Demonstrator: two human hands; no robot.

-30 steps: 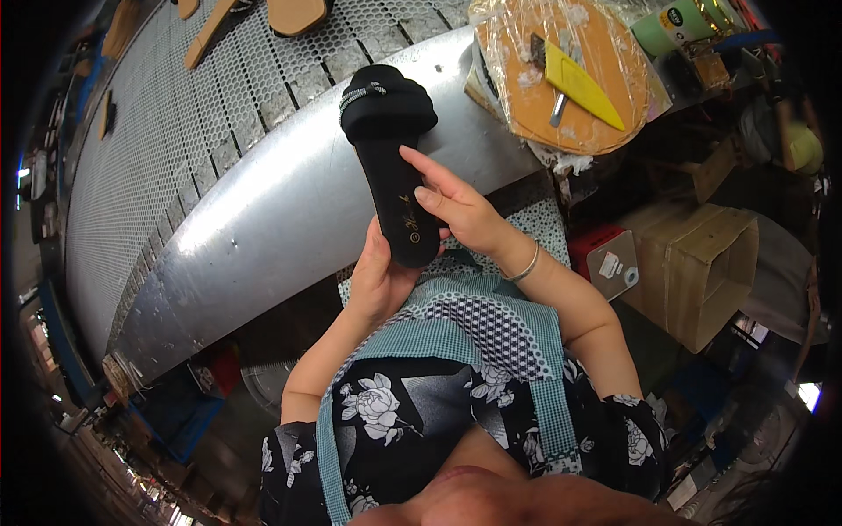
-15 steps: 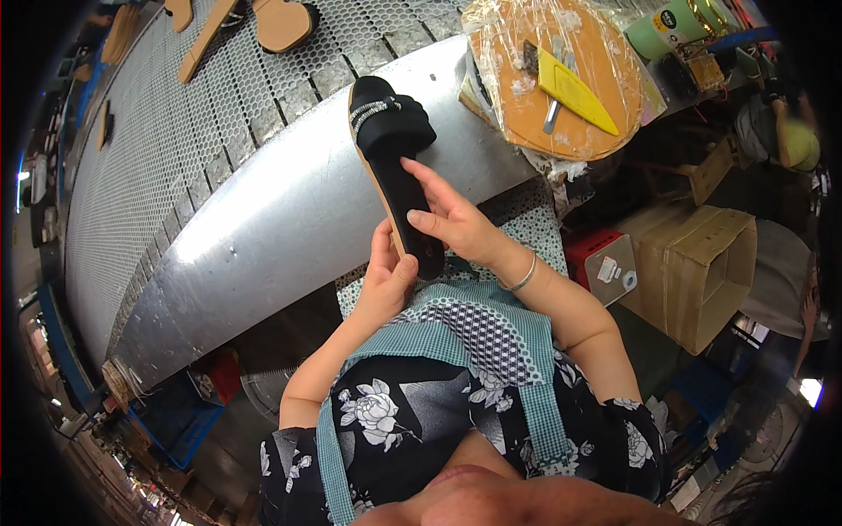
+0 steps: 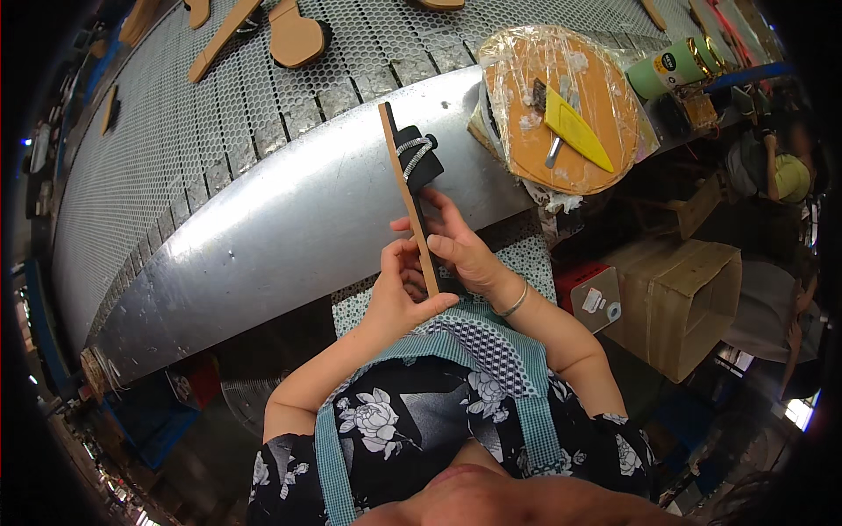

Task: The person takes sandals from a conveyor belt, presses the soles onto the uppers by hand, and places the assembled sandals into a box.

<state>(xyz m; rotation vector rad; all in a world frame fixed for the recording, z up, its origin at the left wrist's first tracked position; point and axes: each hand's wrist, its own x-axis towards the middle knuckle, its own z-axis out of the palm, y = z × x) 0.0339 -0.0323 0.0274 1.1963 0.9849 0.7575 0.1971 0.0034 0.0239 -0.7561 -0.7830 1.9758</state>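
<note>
A black slide sandal [image 3: 419,168] with a tan sole edge and a sparkly band across its strap is held up between my hands, turned on its side. My left hand [image 3: 402,285] grips the heel end, thumb along the near side and fingers curled behind. My right hand [image 3: 460,247] holds the middle of the sandal, its thumb on the sole edge and a finger reaching toward the strap. The toe end points away from me over the metal table edge [image 3: 263,228]. Parts of both hands' fingers are hidden behind the sandal.
A mesh conveyor [image 3: 175,131] carries several tan-soled sandals [image 3: 296,39] beyond the metal edge. To the right lies a plastic-wrapped orange round board [image 3: 517,114] with a yellow scraper [image 3: 574,127]. A green canister [image 3: 671,68], a cardboard box [image 3: 675,298] and a red box [image 3: 589,294] are farther right.
The sandal has been turned from its top facing up onto its side, showing the sole edge. Both hands have moved slightly nearer to me and shifted their hold on it.
</note>
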